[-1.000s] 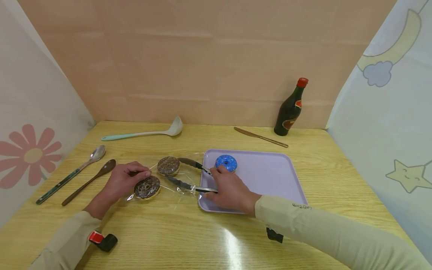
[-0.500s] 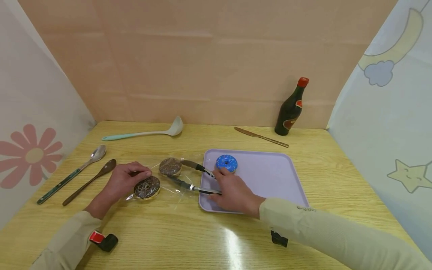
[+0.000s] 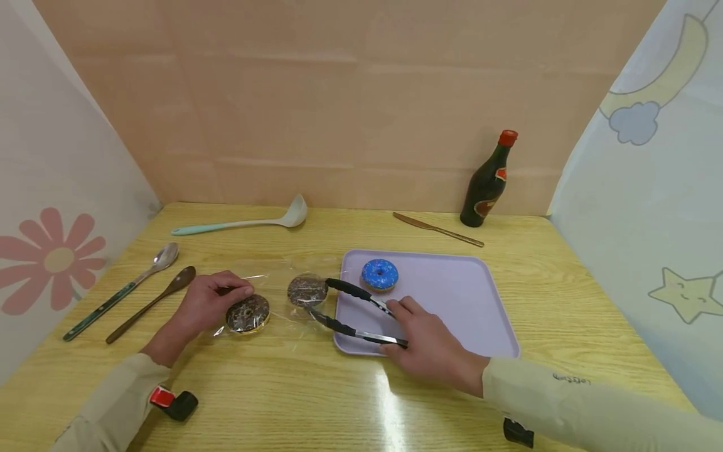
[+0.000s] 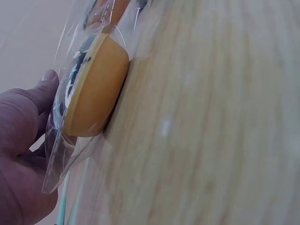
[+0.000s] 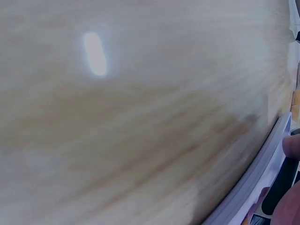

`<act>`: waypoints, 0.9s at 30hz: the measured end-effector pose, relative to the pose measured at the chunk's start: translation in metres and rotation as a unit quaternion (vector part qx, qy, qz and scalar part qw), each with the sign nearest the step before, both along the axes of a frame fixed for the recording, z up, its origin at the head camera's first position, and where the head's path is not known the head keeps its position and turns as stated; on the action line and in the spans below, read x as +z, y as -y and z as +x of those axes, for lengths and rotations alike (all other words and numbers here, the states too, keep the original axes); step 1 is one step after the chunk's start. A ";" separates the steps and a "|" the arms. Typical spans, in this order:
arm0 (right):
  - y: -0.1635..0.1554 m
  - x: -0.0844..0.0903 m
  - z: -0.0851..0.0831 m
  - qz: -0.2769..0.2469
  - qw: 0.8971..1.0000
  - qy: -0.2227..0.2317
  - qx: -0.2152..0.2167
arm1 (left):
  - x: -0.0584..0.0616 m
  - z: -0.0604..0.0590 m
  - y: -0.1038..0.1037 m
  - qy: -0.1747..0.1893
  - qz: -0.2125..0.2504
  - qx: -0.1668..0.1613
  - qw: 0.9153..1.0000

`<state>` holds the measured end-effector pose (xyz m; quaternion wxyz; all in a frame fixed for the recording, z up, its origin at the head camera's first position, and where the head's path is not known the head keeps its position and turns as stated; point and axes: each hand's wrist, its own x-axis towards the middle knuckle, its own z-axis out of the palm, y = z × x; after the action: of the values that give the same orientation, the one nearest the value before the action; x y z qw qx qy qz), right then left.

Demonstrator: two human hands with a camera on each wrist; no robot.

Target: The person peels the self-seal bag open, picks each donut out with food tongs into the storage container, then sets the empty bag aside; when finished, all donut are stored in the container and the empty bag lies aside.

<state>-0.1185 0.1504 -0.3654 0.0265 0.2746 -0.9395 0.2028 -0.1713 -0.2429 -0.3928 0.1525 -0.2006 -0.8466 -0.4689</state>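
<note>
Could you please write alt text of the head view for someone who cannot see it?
A right hand holds tongs to a chocolate donut in a clear bag, and a left hand holds the bag beside a second donut. A blue donut sits on a tray; behind are a ladle, knife and bottle; two spoons lie at left.

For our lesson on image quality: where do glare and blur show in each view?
Head: glare streak on wood-grain table, glints on clear plastic bag; left wrist: table grain blurred; right wrist: bright glare spot, table grain smeared.
</note>
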 end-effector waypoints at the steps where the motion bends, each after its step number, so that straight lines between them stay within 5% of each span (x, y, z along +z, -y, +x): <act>1: -0.004 0.000 0.002 -0.003 1.000 -0.007 0.000 | 0.000 0.000 0.000 0.002 0.003 0.000 1.000; 8: -0.030 -0.003 0.017 -0.033 0.998 -0.054 -0.012 | 0.000 0.000 0.002 0.012 0.010 -0.004 1.000; 18: -0.066 -0.003 0.041 -0.053 0.996 -0.061 -0.033 | 0.000 0.002 0.002 0.009 0.010 -0.004 1.000; 27: -0.099 -0.003 0.056 -0.055 0.994 -0.068 -0.070 | 0.017 0.013 -0.008 -0.013 0.001 -0.005 1.000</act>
<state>-0.0626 0.2496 -0.3686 0.1194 0.2191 -0.9400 0.2326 -0.1581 -0.2346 -0.3755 0.1618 -0.2105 -0.8430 -0.4679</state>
